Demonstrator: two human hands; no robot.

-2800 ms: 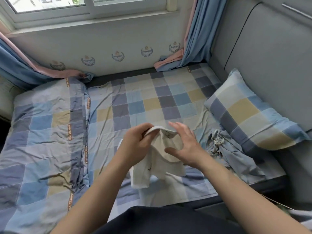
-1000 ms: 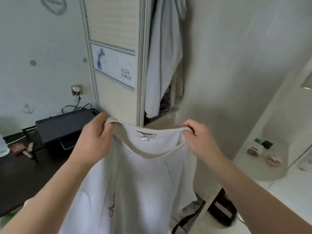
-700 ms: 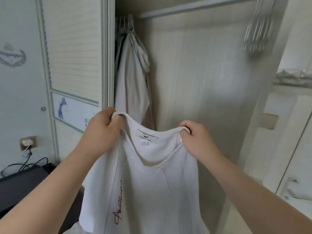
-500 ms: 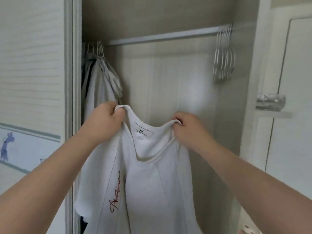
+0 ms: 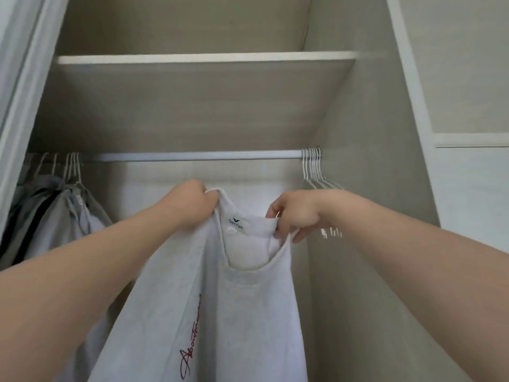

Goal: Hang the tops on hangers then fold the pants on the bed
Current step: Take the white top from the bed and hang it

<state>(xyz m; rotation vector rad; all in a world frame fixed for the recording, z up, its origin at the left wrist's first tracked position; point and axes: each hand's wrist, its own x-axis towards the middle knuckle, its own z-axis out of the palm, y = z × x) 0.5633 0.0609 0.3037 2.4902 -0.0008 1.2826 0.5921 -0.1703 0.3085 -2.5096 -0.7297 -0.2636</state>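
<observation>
Both arms are stretched up into an open, pale wood-grain wardrobe (image 5: 358, 244). The left hand (image 5: 192, 205) is clenched around one side of the neckline of a white cotton T-shirt with red cursive lettering down its front (image 5: 234, 299), and the right hand (image 5: 297, 213) pinches the other side of the collar, fingers curled over the fabric edge. Between the two hands the neck opening sags, showing a small printed label with a dark logo (image 5: 235, 224) on the inside back of the collar. The rest of the shirt hangs straight down from the hands in front of the wardrobe's back panel, below the silver metal clothes rail (image 5: 192, 155) and not touching it.

At the right end of the rail, against the wardrobe's side wall, a tight bunch of bare white wire hangers (image 5: 314, 172) hangs just above and behind the right wrist. At the left end of the rail more white hangers carry several grey and dark garments (image 5: 55, 213), pressed close together beside the sliding door frame (image 5: 24, 106). Above the rail a flat, light wooden shelf board (image 5: 203, 58) spans the wardrobe from side to side.
</observation>
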